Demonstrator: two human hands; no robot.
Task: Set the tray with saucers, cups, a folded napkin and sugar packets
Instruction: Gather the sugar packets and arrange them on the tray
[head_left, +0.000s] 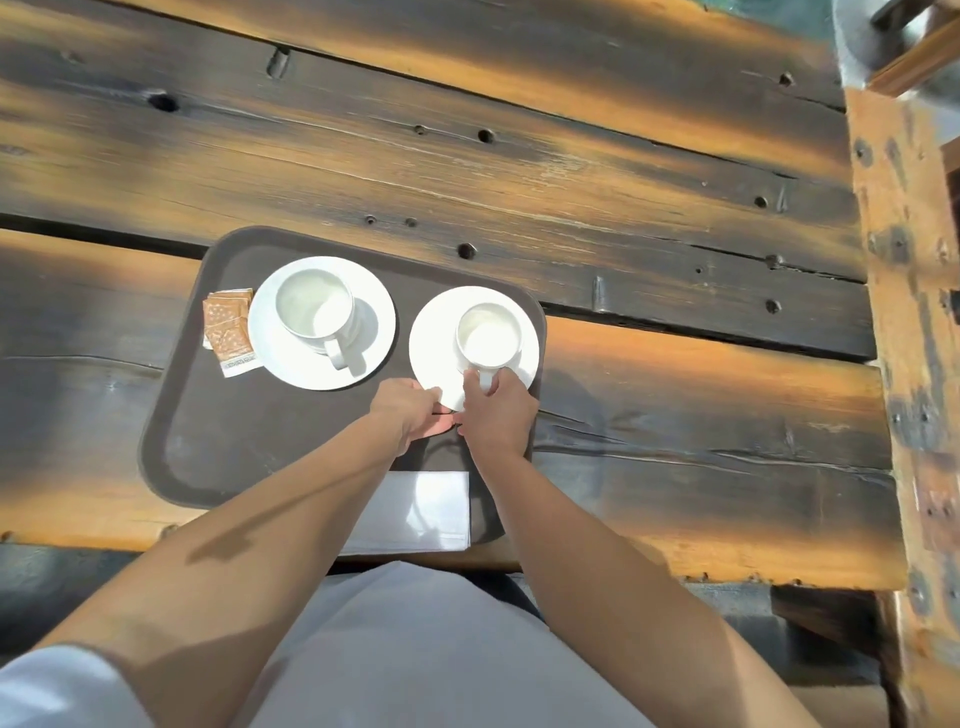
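Right hand fingers (475, 382) are curled round the handle of the right cup (488, 332), pinching it from the near side; the right hand (498, 415) hides most of the handle. Left hand fingers (431, 397) are bent over the near rim of the right saucer (436, 343), and the left hand (408, 410) grips it just beside the right hand, the two nearly touching. The cup stands upright on this saucer, which sits at the far right of the tray (208, 415), its right edge very close to the tray's raised rim. Further left, the left cup (314, 306) stands on the left saucer (374, 312), handle pointing near. Sugar packets (226, 327) lie just left of that saucer, one corner seemingly tucked under it. The folded napkin (431, 509) lies at the tray's near edge, partly covered by the forearms. The tray rests on a dark plank table (519, 182). Judgement: all items are on the tray and the step is final alignment of the right pair. Risks: pushing the saucer further right could ride it onto the rim and tilt the cup; turning the cup by its handle while the saucer is held unevenly could skid it off centre. Cup contents cannot be told through the glare.
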